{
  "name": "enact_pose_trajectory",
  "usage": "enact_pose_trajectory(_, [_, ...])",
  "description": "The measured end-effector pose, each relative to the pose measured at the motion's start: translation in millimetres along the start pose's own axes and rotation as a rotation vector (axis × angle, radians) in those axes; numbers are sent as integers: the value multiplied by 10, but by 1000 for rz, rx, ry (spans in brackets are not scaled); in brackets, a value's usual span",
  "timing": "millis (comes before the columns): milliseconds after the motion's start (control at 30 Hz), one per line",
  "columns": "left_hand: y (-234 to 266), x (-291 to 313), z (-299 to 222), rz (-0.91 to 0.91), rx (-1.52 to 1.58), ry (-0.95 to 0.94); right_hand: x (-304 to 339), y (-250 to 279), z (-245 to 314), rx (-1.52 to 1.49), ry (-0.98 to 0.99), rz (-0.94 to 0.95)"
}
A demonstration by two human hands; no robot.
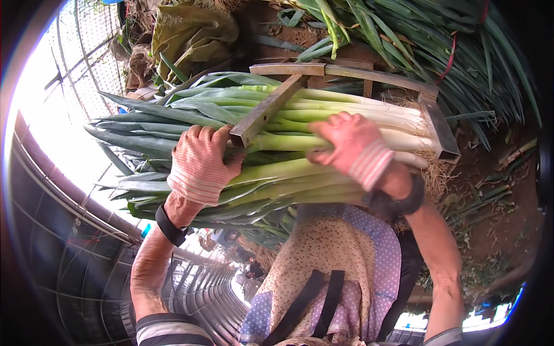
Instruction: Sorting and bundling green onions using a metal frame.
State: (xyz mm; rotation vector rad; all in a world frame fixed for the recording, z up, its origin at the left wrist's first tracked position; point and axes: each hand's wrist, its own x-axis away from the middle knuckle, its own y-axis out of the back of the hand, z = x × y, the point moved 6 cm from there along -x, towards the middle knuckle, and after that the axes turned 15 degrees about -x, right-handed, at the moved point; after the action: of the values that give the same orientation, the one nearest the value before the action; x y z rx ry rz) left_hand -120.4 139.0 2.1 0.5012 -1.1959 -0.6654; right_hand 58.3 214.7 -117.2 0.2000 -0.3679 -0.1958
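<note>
A thick pile of large green onions [283,173] lies sideways across a metal frame [268,109], leaves at the left, white stems and roots at the right. My left hand [199,164], in a striped pink-and-white glove, is closed over the leaves beside the frame's near bar end. Its fingertips are hidden among the leaves. My right hand [352,147], in a matching glove and slightly blurred, curls over the pale stalks, thumb and forefinger pressed around them. Roots gather against the frame's right end plate [440,130].
More green onions [461,69], tied with red string, lie at the far right. An olive sack [193,37] is at the far left. Brown soil [496,219] with scattered leaves stretches to the right. My patterned apron [329,254] touches the near side of the pile. Netting [86,52] stands at the left.
</note>
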Motion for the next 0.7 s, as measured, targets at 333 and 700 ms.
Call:
enact_pose_trajectory(333, [306,337,-176,-366,-52,-281,15,-95,406,23,214,-308])
enact_pose_trajectory(700, [170,459,-204,-255,-69,-166,-282,-289,304,37,184,-299])
